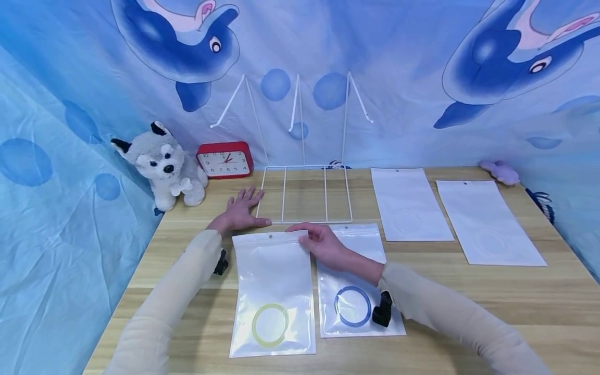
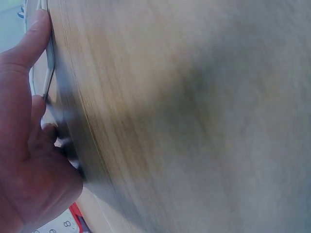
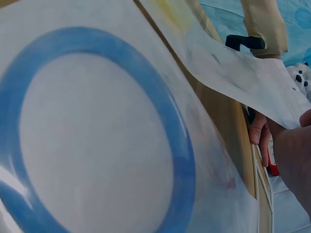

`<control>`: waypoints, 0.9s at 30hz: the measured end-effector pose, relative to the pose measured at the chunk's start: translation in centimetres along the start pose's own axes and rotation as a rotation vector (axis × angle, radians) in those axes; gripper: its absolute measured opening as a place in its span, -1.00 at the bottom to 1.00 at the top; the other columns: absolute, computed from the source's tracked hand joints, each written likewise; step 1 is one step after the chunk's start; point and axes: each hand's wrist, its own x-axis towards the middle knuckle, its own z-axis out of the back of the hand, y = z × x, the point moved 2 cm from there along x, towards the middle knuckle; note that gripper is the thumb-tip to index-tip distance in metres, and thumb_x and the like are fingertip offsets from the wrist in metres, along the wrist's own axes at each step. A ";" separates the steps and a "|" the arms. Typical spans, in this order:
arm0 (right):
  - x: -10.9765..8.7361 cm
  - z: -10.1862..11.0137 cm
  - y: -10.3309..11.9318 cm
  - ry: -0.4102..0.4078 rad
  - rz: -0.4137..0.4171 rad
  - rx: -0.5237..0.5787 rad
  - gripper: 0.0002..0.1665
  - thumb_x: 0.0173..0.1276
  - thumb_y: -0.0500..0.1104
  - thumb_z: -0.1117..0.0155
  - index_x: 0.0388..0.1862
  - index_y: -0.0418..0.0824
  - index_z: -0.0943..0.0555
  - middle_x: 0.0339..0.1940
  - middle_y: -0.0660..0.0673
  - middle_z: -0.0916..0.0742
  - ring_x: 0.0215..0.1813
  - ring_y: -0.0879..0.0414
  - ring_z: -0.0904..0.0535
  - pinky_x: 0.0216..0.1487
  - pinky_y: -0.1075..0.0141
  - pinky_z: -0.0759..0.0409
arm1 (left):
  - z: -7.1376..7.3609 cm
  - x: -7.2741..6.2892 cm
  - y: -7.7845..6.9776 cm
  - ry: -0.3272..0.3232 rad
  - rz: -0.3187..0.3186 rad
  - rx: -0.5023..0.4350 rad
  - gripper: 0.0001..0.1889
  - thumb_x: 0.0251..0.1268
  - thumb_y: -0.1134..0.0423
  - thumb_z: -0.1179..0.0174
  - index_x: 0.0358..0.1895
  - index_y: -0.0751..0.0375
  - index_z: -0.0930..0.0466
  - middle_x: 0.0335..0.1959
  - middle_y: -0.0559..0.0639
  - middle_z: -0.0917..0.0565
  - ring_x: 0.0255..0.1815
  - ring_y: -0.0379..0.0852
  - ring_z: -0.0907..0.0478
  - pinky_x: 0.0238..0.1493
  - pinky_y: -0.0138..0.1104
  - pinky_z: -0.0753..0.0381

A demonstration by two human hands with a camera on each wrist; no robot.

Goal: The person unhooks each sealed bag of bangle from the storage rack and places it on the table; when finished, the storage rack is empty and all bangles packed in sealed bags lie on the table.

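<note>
At its upper right corner, my right hand [image 1: 325, 247] pinches a white zip bag [image 1: 274, 276] with a yellow ring [image 1: 270, 325] showing through its front. That corner is lifted, and in the right wrist view the bag's top edge [image 3: 262, 80] bends up toward the fingers. Beneath my right forearm lies a second bag [image 1: 347, 323] with a blue ring [image 1: 352, 306]. My left hand [image 1: 240, 212] has its fingers spread at the front left corner of a white wire rack [image 1: 304, 223]. Its thumb [image 2: 36, 36] lies along the rack's wire.
Two more white zip bags [image 1: 412, 208] [image 1: 489, 224] lie face down at the right. Behind my left hand stand a red clock [image 1: 225, 160] and a plush husky [image 1: 164, 166]. The rack's upright prongs rise near the blue curtain. A purple toy [image 1: 500, 172] sits at the back right.
</note>
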 end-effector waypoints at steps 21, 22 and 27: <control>1.1 0.3 -0.6 -0.006 0.109 -0.235 -0.61 0.33 -0.44 -0.20 0.13 -0.32 -0.67 -0.45 -0.07 -0.57 -0.54 0.23 -0.28 -0.45 0.41 -0.28 | 0.0 0.0 -0.1 0.010 0.010 0.016 0.12 0.16 -0.30 -0.28 0.63 0.10 0.15 0.63 0.27 0.26 0.58 0.32 0.45 0.43 0.26 0.45; 1.2 0.3 -0.6 -0.006 0.123 -0.268 -0.61 0.32 -0.44 -0.21 0.12 -0.33 -0.67 -0.43 -0.08 -0.58 -0.54 0.23 -0.28 -0.45 0.41 -0.29 | 0.0 0.0 -0.1 0.009 0.011 0.015 0.13 0.16 -0.31 -0.28 0.63 0.10 0.15 0.63 0.27 0.25 0.58 0.32 0.45 0.43 0.26 0.45; 1.7 0.5 -0.5 -0.008 0.216 -0.442 -0.62 0.26 -0.43 -0.25 0.07 -0.36 -0.68 -0.15 -0.16 -0.73 -0.46 0.21 -0.37 -0.38 0.37 -0.39 | 0.1 -0.1 -0.1 0.006 0.013 0.013 0.13 0.16 -0.32 -0.29 0.63 0.10 0.15 0.63 0.27 0.26 0.58 0.33 0.45 0.43 0.25 0.46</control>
